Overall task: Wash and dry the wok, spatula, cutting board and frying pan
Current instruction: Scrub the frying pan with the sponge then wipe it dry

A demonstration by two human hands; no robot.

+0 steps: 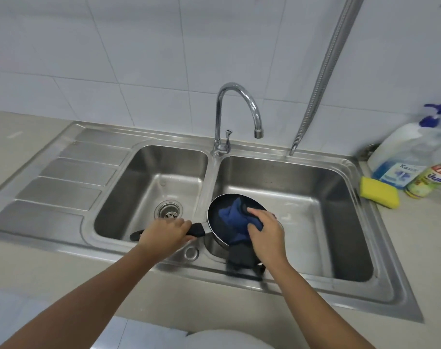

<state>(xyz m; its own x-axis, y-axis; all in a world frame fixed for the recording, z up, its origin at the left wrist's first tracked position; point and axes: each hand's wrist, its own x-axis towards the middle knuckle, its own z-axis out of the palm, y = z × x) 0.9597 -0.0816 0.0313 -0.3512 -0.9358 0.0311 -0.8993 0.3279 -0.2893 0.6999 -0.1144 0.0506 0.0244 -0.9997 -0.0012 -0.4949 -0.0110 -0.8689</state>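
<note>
Right of sink [315, 288]: sponge [379, 192], soap bottles [400, 157]; tap [237, 102] behind frying pan [219, 219], cloth [233, 215] inside.

Round frying pan [217, 219], black inside with a thin bright rim, open side up, black handle [197, 230] pointing left. Held clear of the basin floor over the near left corner of the right sink bowl [350, 172], handle gripped in the left hand [164, 234]. Interior partly covered by a crumpled blue cloth [233, 217] under the right hand [264, 233].
</note>
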